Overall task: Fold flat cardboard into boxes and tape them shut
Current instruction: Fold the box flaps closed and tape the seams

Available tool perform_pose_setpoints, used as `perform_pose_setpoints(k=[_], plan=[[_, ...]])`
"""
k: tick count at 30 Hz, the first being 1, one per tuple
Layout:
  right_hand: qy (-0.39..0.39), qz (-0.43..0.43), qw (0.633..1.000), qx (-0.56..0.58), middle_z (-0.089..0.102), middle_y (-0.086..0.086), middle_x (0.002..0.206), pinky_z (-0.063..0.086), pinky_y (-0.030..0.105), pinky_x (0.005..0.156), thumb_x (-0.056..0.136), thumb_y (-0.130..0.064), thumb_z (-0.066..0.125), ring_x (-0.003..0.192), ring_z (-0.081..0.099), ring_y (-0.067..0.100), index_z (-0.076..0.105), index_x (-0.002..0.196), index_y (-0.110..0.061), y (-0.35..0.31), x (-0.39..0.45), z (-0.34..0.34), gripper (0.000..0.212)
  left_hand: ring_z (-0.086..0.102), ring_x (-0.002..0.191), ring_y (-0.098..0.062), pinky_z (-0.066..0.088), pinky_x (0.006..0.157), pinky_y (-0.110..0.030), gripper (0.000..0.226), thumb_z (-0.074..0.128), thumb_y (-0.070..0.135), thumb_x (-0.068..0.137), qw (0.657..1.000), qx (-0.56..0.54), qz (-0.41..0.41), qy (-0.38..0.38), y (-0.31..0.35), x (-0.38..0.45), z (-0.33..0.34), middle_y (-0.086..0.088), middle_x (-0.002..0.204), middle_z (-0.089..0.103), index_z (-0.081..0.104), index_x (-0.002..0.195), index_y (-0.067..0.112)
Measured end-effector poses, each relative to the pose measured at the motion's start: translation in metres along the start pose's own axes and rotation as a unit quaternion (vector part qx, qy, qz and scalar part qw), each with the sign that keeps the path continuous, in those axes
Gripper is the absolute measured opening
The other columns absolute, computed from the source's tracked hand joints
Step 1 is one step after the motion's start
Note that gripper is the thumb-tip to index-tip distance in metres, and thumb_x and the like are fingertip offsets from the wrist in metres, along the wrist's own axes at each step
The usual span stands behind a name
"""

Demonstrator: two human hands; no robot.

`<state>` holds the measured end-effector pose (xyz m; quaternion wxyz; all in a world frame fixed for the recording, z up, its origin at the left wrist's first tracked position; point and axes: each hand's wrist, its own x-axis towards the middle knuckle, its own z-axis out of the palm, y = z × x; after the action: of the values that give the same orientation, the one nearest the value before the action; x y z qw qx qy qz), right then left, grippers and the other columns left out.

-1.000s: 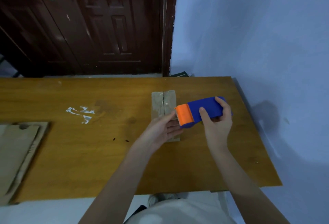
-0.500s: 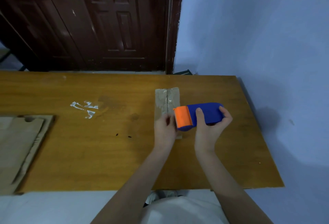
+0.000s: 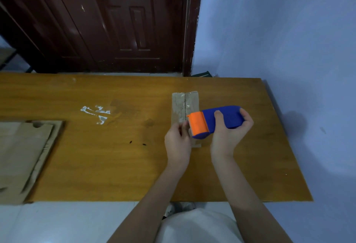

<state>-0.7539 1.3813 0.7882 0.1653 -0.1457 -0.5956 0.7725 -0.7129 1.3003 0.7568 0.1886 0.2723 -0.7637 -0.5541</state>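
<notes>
A small brown cardboard box (image 3: 183, 105) lies on the wooden table (image 3: 115, 156), its two top flaps meeting in a centre seam covered by shiny clear tape. My right hand (image 3: 229, 136) grips a blue tape dispenser (image 3: 225, 119) with an orange cutter head, held over the near end of the box. My left hand (image 3: 178, 142) sits at the cutter's left side, thumb and fingers pinching at the tape end by the serrated edge. The box's near end is hidden behind both hands.
A stack of flat cardboard sheets (image 3: 21, 156) lies at the table's left edge. Scraps of old tape (image 3: 96, 113) stick to the tabletop in the middle. A dark wooden door (image 3: 115, 21) stands behind the table, a blue wall on the right.
My left hand has turned from lying flat on the box to pinching at the cutter edge. The dispenser has stayed over the box's near end.
</notes>
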Motion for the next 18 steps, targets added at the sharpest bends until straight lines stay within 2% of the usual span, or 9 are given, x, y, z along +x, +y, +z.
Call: perform_pose_setpoints(k=[6, 10, 14, 18], plan=[[-0.004, 0.004, 1.0, -0.01, 0.047, -0.004, 0.117, 0.049, 0.012, 0.064, 0.078, 0.0, 0.072, 0.087, 0.059, -0.006, 0.039, 0.128, -0.01, 0.0, -0.001, 0.001, 0.061, 0.043, 0.05, -0.004, 0.03, 0.047, -0.016, 0.025, 0.051, 0.021, 0.097, 0.999, 0.033, 0.017, 0.013, -0.004, -0.001, -0.007, 0.01, 0.058, 0.048, 0.052, 0.073, 0.014], [0.012, 0.023, 1.0, 0.0, 0.047, -0.009, 0.113, 0.05, 0.014, 0.067, 0.078, -0.003, 0.073, 0.095, 0.058, 0.007, 0.041, 0.126, -0.014, 0.001, 0.0, 0.004, 0.059, 0.042, 0.048, -0.002, 0.027, 0.046, -0.015, 0.025, 0.051, 0.024, 0.097, 0.996, 0.071, 0.05, 0.03, -0.006, -0.004, -0.009, 0.009, 0.059, 0.049, 0.056, 0.077, 0.01], [0.022, 0.047, 0.999, 0.008, 0.047, -0.005, 0.119, 0.053, 0.022, 0.076, 0.079, -0.007, 0.073, 0.104, 0.058, 0.013, 0.042, 0.123, -0.022, 0.002, 0.003, 0.004, 0.056, 0.039, 0.046, -0.002, 0.026, 0.044, -0.017, 0.026, 0.051, 0.024, 0.097, 0.992, 0.092, 0.073, 0.052, -0.006, -0.009, -0.008, 0.005, 0.058, 0.05, 0.058, 0.079, 0.006], [0.027, 0.075, 0.996, 0.034, 0.048, -0.007, 0.115, 0.051, 0.018, 0.067, 0.08, -0.006, 0.072, 0.096, 0.06, 0.011, 0.041, 0.124, -0.023, 0.004, 0.005, 0.003, 0.056, 0.039, 0.046, -0.002, 0.029, 0.043, -0.016, 0.025, 0.05, 0.024, 0.097, 0.993, 0.092, 0.062, 0.048, -0.001, -0.011, -0.008, 0.012, 0.056, 0.045, 0.055, 0.077, 0.011]])
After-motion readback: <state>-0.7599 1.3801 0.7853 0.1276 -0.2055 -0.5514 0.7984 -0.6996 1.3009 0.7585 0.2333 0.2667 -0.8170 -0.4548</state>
